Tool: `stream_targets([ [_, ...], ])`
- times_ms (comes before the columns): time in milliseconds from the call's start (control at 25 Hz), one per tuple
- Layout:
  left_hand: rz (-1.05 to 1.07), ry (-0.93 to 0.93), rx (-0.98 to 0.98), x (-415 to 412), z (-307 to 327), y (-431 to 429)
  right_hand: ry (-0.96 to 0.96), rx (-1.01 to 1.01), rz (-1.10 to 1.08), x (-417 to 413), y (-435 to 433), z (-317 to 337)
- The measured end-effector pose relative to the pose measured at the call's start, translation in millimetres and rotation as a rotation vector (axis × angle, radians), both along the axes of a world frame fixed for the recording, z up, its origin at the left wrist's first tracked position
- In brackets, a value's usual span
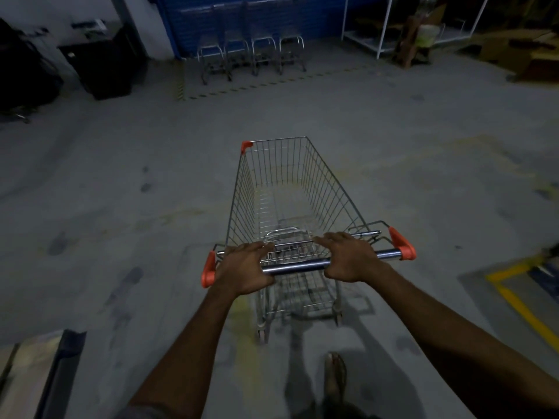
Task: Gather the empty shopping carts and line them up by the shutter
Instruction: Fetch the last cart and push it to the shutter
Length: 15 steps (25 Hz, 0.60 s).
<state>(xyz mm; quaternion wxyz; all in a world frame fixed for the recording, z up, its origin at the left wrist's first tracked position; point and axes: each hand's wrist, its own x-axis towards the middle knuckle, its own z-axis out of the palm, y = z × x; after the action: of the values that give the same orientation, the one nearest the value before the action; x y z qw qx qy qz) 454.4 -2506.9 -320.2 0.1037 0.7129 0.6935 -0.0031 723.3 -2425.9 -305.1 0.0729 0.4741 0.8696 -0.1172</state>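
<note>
Head view. We record the left hand [245, 267] and the right hand [351, 258] both laid on the handle bar [298, 265] of one empty shopping cart [326, 189].

Left fingers [260, 247]: close together, nearly straight, reaching forward over the bar with the tips at the wire flap just beyond it. The thumb hooks beneath the bar. An orange end cap [208, 269] sits just outboard of this hand.

Right fingers [328, 238]: the same posture, pressed side by side, tips on the wire ahead of the bar, thumb tucked under it. A stretch of bare chrome separates this hand from the second orange cap [402, 243]. Bare bar also shows between the two hands.

The cart's basket extends straight ahead of the fingertips, wheels on the concrete floor [121, 176].

Well beyond the fingers, four carts [251, 55] stand side by side against the blue shutter [257, 19]. To the right of the right hand, a yellow floor line [520, 303]. Behind the hands, one sandalled foot [335, 376].
</note>
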Motion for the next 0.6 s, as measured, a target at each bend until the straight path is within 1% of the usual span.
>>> stream_targets([
  [160,0.017,0.004,0.009,-20.9,-3.1,78.1,-0.015,-0.026,0.07,-9.0,88.4,-5.8],
  [280,0.041,0.005,-0.008,-26.2,-5.9,147.3,0.021,-0.023,0.05,-8.2,166.1,-10.5],
  [480,0.07,0.006,-0.032,-31.1,-7.2,261.7,0.019,-0.016,0.006,-19.6,284.4,-7.7],
  [600,0.064,0.013,-0.034,-37.6,-6.7,324.9,0.017,-0.007,0.017,-26.0,349.2,-5.3],
])
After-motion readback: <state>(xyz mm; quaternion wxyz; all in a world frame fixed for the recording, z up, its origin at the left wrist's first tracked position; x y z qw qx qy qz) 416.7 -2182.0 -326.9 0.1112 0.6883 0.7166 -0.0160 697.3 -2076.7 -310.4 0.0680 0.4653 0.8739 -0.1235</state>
